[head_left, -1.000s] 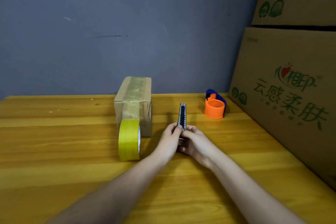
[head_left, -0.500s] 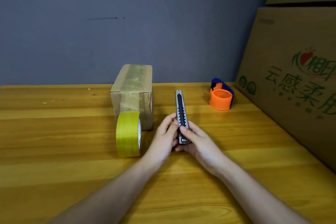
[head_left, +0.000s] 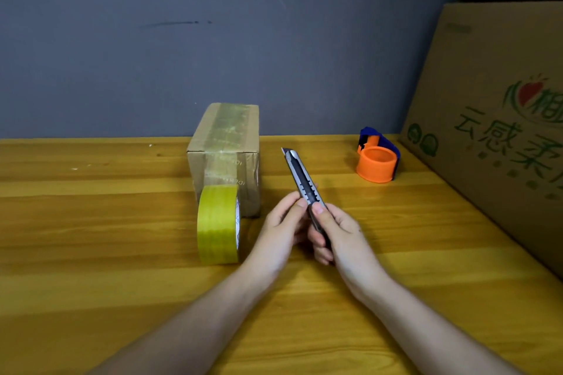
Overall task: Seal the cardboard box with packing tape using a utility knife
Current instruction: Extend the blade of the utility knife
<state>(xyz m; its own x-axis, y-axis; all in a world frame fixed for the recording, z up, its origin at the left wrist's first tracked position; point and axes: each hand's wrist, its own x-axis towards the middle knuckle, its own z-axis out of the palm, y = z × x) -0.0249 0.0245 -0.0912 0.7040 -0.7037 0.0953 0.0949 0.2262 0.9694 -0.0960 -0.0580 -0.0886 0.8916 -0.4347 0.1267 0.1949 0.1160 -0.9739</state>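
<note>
We have the utility knife [head_left: 303, 181] gripped in both hands: right hand [head_left: 341, 233] wraps the handle, left hand [head_left: 281, 230] pinches its side. Blade tip looks out. Cardboard box [head_left: 225, 143] stands behind the tape roll [head_left: 217, 224], touching. Step: readying knife; next needs tape pulled.

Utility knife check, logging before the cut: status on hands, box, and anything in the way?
Both hands on utility knife, left hand, right hand. Blade tip just showing. Cardboard box taped on top, tape roll upright against it. Nothing between knife and box.
</note>
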